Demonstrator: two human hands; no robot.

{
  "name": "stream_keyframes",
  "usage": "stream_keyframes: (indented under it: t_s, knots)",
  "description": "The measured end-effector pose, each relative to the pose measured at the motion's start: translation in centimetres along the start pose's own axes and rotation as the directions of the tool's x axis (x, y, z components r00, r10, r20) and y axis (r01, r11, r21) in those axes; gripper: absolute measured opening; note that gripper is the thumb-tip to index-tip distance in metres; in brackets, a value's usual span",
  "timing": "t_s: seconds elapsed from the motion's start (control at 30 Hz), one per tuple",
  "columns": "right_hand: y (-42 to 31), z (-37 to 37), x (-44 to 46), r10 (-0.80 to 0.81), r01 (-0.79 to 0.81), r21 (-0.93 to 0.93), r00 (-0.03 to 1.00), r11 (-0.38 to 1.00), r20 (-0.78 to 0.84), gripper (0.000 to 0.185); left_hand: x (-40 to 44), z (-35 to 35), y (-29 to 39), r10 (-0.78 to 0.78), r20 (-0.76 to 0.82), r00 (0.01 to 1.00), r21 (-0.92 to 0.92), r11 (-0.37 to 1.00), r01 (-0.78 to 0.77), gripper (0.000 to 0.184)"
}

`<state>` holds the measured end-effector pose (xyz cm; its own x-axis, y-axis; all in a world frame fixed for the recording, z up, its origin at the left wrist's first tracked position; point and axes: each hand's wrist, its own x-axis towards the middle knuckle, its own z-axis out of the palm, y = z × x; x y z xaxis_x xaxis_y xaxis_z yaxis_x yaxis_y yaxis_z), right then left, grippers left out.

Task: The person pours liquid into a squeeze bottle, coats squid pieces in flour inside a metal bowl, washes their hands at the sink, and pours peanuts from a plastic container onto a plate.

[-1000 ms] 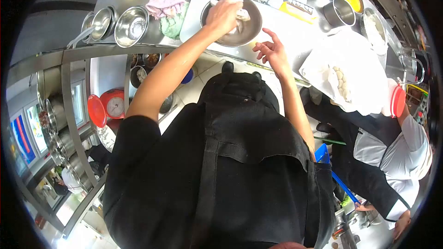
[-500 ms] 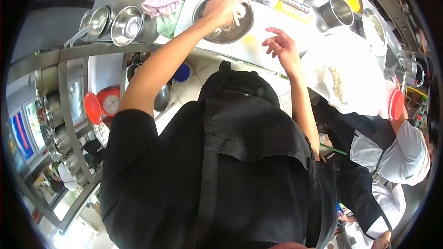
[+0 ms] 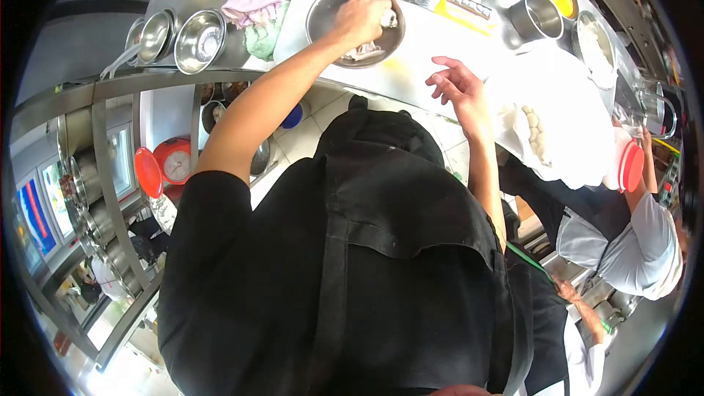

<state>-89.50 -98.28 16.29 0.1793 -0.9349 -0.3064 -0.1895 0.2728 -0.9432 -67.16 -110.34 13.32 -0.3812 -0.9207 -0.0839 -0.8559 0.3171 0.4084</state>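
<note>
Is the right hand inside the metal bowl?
No, the right hand hovers outside the metal bowl with nothing in its fingers; only the left hand is inside.

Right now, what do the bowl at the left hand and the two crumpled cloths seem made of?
The bowl looks like stainless steel with a satin finish, given its grey sheen. The pink cloth and green cloth look like matt fabric, from their soft folds; cotton or microfibre, I can't tell.

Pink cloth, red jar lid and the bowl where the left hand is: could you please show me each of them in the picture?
Pink cloth (image 3: 253,7): head view, middle of its folds.
Red jar lid (image 3: 631,166): head view, middle of its red surface.
Bowl (image 3: 320,26): head view, inner wall.
</note>
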Motion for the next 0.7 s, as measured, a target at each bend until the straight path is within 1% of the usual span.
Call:
stream_keyframes:
  t_s: [0.03,0.07,0.1,0.17,0.2,0.23,0.27,0.3,0.33,0.37,0.43,0.47,0.5,0.57,0.6,0.63,0.7]
  knots:
    - [-0.5,-0.1,-0.1,-0.003,0.003,0.005,1.000,1.000,-0.002,0.030,0.4,-0.7,0.0,0.035,-0.069,0.997,0.080,0.996,-0.029,0.034]
    - [-0.9,-0.1,-0.5,-0.012,0.012,0.025,1.000,1.000,-0.024,0.030,0.4,-2.0,0.1,0.019,-0.033,0.999,0.161,0.987,-0.013,0.040]
    - [-1.1,-0.2,-1.0,-0.017,0.019,0.044,0.999,0.999,-0.046,0.030,-0.4,-2.8,0.5,0.024,-0.028,0.999,0.166,0.986,-0.019,0.040]
    - [-1.0,-0.5,-1.8,-0.007,0.011,0.064,0.998,0.998,-0.059,0.029,-2.8,-4.3,1.5,0.129,0.003,0.992,0.216,0.968,-0.126,0.054]
    - [-1.0,-0.8,-2.0,-0.001,0.006,0.079,0.998,0.997,-0.066,0.029,-3.3,-3.8,0.3,0.210,0.039,0.977,-0.015,0.978,-0.209,0.058]
    - [-0.8,-1.0,-2.3,0.001,0.005,0.084,0.998,0.996,-0.069,0.029,-3.1,-2.8,-0.1,0.212,0.043,0.976,-0.013,0.977,-0.212,0.058]
    - [-0.5,-1.2,-2.7,0.014,-0.003,0.106,0.995,0.994,-0.097,0.029,-2.4,-2.0,-0.2,0.078,-0.014,0.997,0.003,0.997,-0.078,0.060]
    - [-0.2,-1.3,-3.0,0.027,-0.013,0.123,0.993,0.992,-0.117,0.029,-2.0,-1.1,-0.3,-0.065,-0.076,0.995,0.008,0.998,0.066,0.063]
    - [0.1,-1.5,-3.0,0.019,-0.003,0.137,0.993,0.991,-0.117,0.029,-1.5,-0.7,0.7,-0.223,0.056,0.973,0.084,0.972,0.218,0.055]
    - [0.2,-1.4,-3.1,0.018,-0.003,0.134,0.993,0.991,-0.116,0.029,-1.1,0.0,0.5,-0.224,0.054,0.973,0.082,0.972,0.219,0.055]
    - [0.0,-1.3,-3.2,0.005,0.009,0.121,0.994,0.993,-0.113,0.029,0.0,0.9,0.0,-0.111,0.093,0.989,0.063,0.992,0.106,0.042]
    - [-0.1,-1.3,-3.4,0.008,0.005,0.119,0.994,0.993,-0.113,0.029,0.1,0.8,0.2,-0.047,0.005,0.999,0.093,0.995,0.047,0.032]
    - [-0.4,-1.3,-3.5,0.003,0.012,0.119,0.992,0.993,-0.122,0.029,0.2,0.4,-0.1,-0.045,0.005,0.999,0.093,0.995,0.045,0.032]
    - [-0.7,-1.6,-3.9,0.008,0.012,0.132,0.989,0.991,-0.147,0.029,-0.4,-2.0,-0.2,-0.006,-0.205,0.979,-0.010,1.000,0.004,0.028]
    - [-0.8,-1.8,-4.2,0.000,0.022,0.135,0.987,0.991,-0.159,0.028,-1.2,-3.1,0.3,-0.010,-0.156,0.988,0.009,1.000,0.012,0.032]
    - [-0.8,-1.9,-4.6,-0.009,0.033,0.135,0.986,0.990,-0.168,0.028,-2.1,-3.2,0.1,-0.007,-0.143,0.990,0.007,1.000,0.008,0.032]
    - [-0.4,-2.1,-4.9,0.010,0.017,0.135,0.980,0.991,-0.199,0.028,-3.3,-3.8,-0.8,0.022,0.063,0.998,0.025,0.999,-0.024,0.039]
